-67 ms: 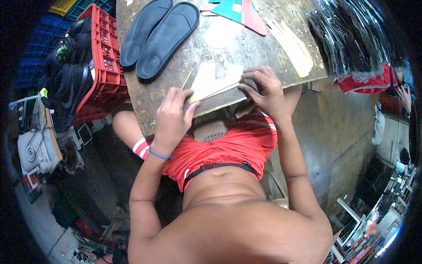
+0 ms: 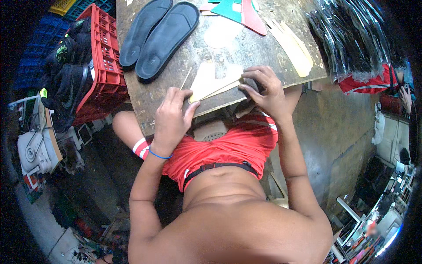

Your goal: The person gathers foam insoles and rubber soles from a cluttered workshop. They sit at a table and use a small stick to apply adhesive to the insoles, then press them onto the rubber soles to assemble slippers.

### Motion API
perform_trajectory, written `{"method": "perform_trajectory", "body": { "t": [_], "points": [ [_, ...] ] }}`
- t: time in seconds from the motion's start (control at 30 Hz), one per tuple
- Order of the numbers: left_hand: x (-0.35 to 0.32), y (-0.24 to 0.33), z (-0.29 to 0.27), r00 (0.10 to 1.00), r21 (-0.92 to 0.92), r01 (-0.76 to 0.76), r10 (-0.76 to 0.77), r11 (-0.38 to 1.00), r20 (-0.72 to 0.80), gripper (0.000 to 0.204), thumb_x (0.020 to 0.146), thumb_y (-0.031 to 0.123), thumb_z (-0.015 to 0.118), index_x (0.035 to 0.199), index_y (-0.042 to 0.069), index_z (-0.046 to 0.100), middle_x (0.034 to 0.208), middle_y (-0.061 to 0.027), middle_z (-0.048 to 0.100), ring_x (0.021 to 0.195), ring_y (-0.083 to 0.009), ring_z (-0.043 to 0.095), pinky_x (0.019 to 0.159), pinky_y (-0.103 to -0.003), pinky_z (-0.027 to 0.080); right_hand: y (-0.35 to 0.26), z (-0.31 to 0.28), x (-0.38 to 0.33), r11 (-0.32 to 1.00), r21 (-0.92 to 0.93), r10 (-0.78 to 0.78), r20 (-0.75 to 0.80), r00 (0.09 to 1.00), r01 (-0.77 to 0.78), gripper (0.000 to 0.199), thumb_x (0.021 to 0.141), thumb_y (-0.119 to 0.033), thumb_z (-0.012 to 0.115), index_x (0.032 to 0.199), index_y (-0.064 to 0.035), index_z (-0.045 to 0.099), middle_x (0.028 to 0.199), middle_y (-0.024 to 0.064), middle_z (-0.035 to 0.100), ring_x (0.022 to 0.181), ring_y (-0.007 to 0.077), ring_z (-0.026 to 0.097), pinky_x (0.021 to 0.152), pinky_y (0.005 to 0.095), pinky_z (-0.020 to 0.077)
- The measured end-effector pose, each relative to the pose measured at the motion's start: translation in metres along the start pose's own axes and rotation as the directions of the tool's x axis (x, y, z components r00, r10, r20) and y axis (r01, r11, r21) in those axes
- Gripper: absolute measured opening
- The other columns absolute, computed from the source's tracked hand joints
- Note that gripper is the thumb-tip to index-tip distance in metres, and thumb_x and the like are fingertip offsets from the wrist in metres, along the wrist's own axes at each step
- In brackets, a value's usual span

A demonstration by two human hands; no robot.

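A pale yellow-white, flat cut piece [image 2: 214, 83] with a notch in its far edge lies at the table's near edge. Thumb and fingers of my left hand [image 2: 169, 116] are closed on its left corner. A thin pale stick [image 2: 187, 78] juts up from between that hand's fingers. At the piece's right end, my right hand [image 2: 267, 92] pinches the edge between thumb and curled fingers. Along the near side runs a narrow strip-like fold or layer; I cannot tell whether it is separate. Beyond the hands, two dark footbed soles [image 2: 167, 42] lie side by side.
On the worn wooden table [image 2: 132, 88] lie green and red cut pieces [image 2: 252, 20] and a fan of pale yellow strips [image 2: 292, 50]. A red crate [image 2: 103, 57] of dark shoes stands left. Plastic-wrapped dark items [image 2: 351, 39] hang at the right.
The thin stick at my left hand has tilted slightly left. Both hands and the pale piece stay almost in place.
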State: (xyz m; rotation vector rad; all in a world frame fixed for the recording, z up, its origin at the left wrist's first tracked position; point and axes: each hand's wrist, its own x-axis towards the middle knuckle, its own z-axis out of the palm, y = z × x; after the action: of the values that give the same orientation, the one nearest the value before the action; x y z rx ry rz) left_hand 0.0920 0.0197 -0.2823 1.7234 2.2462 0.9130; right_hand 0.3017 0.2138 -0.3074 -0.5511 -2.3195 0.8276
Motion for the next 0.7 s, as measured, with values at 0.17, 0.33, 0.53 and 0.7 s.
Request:
{"method": "perform_trajectory", "body": {
  "t": [0.17, 0.33, 0.53, 0.7],
  "points": [
    [0.0013, -0.0034, -0.0030, 0.999, -0.057, 0.022, -0.021, 0.998, 0.024, 0.031, 0.081, 0.008, 0.079, 0.107, 0.003, 0.063, 0.099, -0.0154, 0.060, 0.082, -0.0351, 0.064, 0.070, -0.043, 0.052, -0.0032, -0.0058, 0.0050, 0.999, -0.027, 0.029, 0.071, 0.997, -0.027, 0.025, 0.081, -0.009, 0.078, 0.105, -0.0051, 0.073, 0.109, 0.0106, 0.070, 0.105, 0.0294, 0.064, 0.094, 0.0399, 0.0506],
    [0.0028, -0.0060, -0.0042, 0.999, -0.079, 0.002, 0.001, 0.997, 0.034, 0.028, 0.081, 0.008, 0.079, 0.105, 0.004, 0.064, 0.097, -0.0141, 0.060, 0.070, -0.0292, 0.062, 0.062, -0.040, 0.051, -0.0016, -0.0060, 0.0050, 0.997, -0.061, 0.049, 0.103, 0.993, -0.043, 0.022, 0.082, -0.010, 0.077, 0.104, -0.0075, 0.075, 0.111, 0.0093, 0.071, 0.107, 0.0288, 0.064, 0.094, 0.0397, 0.0508],
    [0.0037, -0.0030, -0.0034, 0.994, -0.090, 0.098, -0.094, 0.991, 0.053, 0.027, 0.082, 0.009, 0.078, 0.105, 0.003, 0.066, 0.096, -0.0141, 0.061, 0.070, -0.0283, 0.064, 0.063, -0.040, 0.052, -0.0041, -0.0069, 0.0044, 0.993, -0.069, 0.102, 0.106, 0.989, -0.095, 0.019, 0.081, -0.007, 0.074, 0.100, -0.0079, 0.077, 0.113, 0.0080, 0.071, 0.109, 0.0278, 0.065, 0.096, 0.0383, 0.0506],
    [0.0061, -0.0005, -0.0065, 0.984, -0.123, 0.171, -0.163, 0.978, 0.074, 0.023, 0.081, 0.011, 0.077, 0.101, 0.003, 0.068, 0.096, -0.0141, 0.065, 0.073, -0.0288, 0.066, 0.068, -0.040, 0.054, -0.0067, -0.0081, 0.0077, 0.982, -0.094, 0.174, 0.143, 0.974, -0.161, 0.019, 0.080, -0.006, 0.072, 0.098, -0.0083, 0.079, 0.115, 0.0074, 0.071, 0.111, 0.0274, 0.065, 0.098, 0.0376, 0.0502]
  ]
}}
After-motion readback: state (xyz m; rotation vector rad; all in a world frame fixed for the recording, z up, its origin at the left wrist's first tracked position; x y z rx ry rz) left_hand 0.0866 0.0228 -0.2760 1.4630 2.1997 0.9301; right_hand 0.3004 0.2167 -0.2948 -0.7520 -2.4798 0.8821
